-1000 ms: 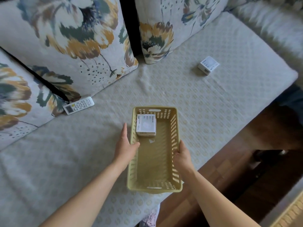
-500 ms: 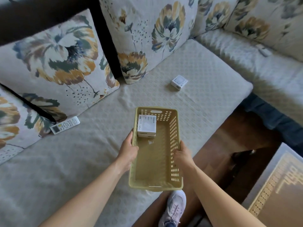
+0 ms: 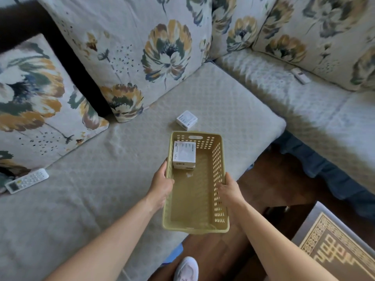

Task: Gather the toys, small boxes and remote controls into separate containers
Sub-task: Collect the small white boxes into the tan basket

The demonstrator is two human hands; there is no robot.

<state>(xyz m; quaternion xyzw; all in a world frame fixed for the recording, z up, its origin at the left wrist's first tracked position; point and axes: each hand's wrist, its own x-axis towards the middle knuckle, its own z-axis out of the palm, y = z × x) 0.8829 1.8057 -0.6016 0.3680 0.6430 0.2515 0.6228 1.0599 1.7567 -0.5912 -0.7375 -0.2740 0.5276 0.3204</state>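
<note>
Head view: left hand (image 3: 162,185) and right hand (image 3: 228,191) clasp the long walls of the yellow basket (image 3: 221,159); white box (image 3: 184,154) sits in its far-left corner. Basket brought nearer: loose small box (image 3: 186,120) on the sofa seat (image 3: 121,159), earlier well apart, now just beyond its far end, so probably next in.

Pale corner sofa (image 3: 81,199), floral cushions (image 3: 142,47), dark wooden floor (image 3: 269,185), patterned rug (image 3: 334,250), daylight.

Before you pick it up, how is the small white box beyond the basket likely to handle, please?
The small white box looks like cardboard, so probably light, stiff, yet crushable. Its flat faces suggest it won't roll; the textured sofa cover would likely resist sliding.
</note>
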